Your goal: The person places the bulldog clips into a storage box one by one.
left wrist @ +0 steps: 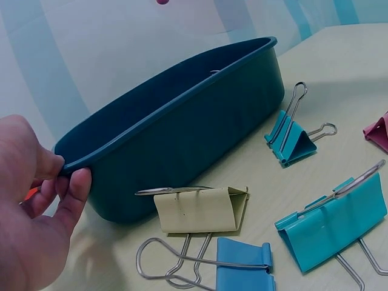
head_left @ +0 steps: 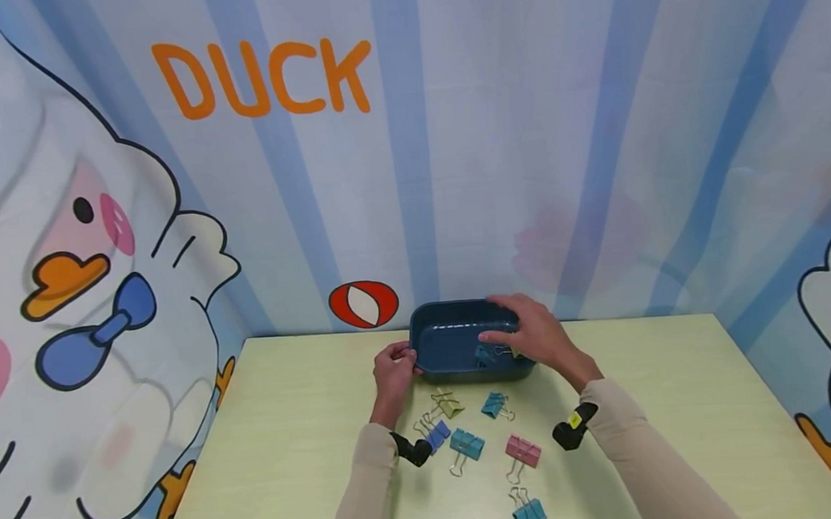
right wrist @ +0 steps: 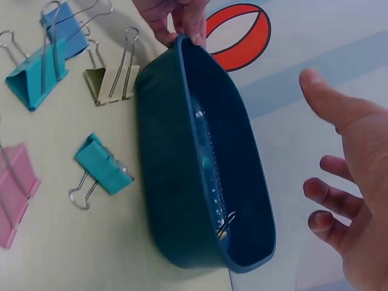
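Note:
A dark blue plastic bin (head_left: 460, 375) stands at the table's far edge. My left hand (head_left: 395, 369) pinches its rim at the left end, with the thumb and fingers on the wall (left wrist: 76, 167). Over the bin's right end, my right hand (head_left: 540, 338) has its fingers spread and holds nothing; the right wrist view shows the gap between thumb and fingers. Inside the bin lie a teal binder clip (head_left: 485, 357) and a yellowish one (right wrist: 223, 233), partly hidden. Just in front of the bin are a pale yellow binder clip (left wrist: 200, 210) and a small teal binder clip (left wrist: 290, 140).
Nearer on the pale table (head_left: 292, 461) lie a blue binder clip (head_left: 438, 435), a larger teal clip (head_left: 468, 443), a pink clip (head_left: 524, 450) and another teal clip (head_left: 529, 515). A printed curtain (head_left: 481, 166) hangs directly behind the bin.

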The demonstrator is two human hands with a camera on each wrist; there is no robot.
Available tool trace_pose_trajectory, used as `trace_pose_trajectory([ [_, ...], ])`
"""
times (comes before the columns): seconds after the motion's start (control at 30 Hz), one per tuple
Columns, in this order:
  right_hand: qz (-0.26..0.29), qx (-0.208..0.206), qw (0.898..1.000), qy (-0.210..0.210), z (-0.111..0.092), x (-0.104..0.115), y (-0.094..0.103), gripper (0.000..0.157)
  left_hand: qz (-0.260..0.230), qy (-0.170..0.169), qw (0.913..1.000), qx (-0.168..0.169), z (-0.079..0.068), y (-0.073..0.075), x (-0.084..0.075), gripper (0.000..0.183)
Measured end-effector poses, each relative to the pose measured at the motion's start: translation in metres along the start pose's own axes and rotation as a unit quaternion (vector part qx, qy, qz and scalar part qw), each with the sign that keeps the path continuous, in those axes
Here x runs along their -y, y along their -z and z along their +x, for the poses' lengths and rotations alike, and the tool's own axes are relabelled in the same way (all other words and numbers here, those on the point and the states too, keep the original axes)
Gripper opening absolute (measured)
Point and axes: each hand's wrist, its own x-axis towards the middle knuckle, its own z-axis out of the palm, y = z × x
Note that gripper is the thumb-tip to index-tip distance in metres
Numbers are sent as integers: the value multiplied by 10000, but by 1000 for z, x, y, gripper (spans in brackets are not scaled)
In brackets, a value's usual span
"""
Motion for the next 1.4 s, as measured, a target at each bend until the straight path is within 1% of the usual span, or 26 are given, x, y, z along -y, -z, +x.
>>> trace_pose_trajectory([
  [0.1, 294, 239, 9993, 48, -7, -2, 0, 70, 23, -9, 10000, -3, 0, 0, 0, 25],
  [0.3, 666, 521, 9956, 391, -27, -9, -8, 62, 79, 15, 10000, 4, 0, 0, -1, 25],
  [0.4, 673, 667, 9942, 519, -37, -11, -17, 60, 123, 15, 9999, -6, -1, 1, -3, 24],
  [0.63, 640, 1190, 9875, 809, -53, -16, -40, 53, 100, -26, 9999, -1, -1, 3, -5, 25],
  [0.9, 572, 1605, 9830, 685, -64, -27, -58, 45, 126, -18, 9999, -22, -1, 2, -3, 25],
  [1.1, 508, 1692, 9833, 430, -70, -38, -68, 43, 138, 9, 9999, -33, 0, 1, -1, 25],
  [1.17, 522, 1663, 9839, 382, -72, -41, -70, 43, 145, 10, 9999, -39, 0, 1, 0, 24],
  [1.3, 552, 1483, 9868, 357, -75, -44, -75, 38, 162, 15, 9999, -44, 0, 0, 0, 24],
  [1.4, 363, 1248, 9906, 416, -75, -45, -78, 33, 136, 22, 9999, -23, 1, 0, 1, 24],
])
